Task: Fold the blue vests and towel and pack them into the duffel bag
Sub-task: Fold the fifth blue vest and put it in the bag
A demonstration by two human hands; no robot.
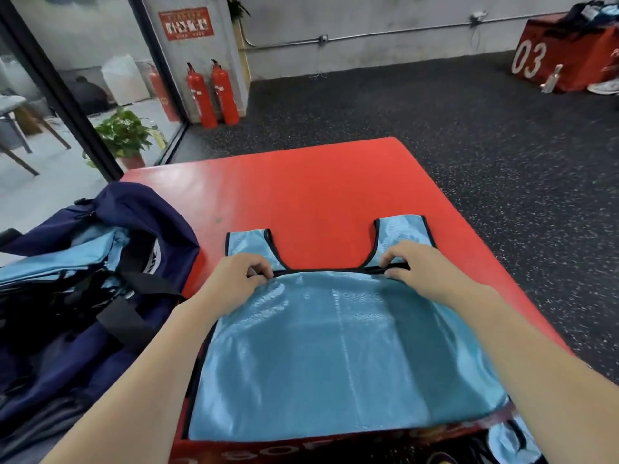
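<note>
Blue vest (335, 346) spread flat at the near edge of the red box (318, 182), straps pointing to its far edge; hem folded up (black trim showing). Left hand (234, 279) and right hand (418, 269) pinching that folded edge; navy duffel bag (100, 296) open beside the left edge.

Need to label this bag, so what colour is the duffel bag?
Navy blue, with black straps; the duffel bag shows best in the head view, left.

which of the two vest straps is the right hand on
The right strap, the one farther from the duffel bag. The right hand pinches the vest hem at its base; the left hand sits under the left strap.
</note>
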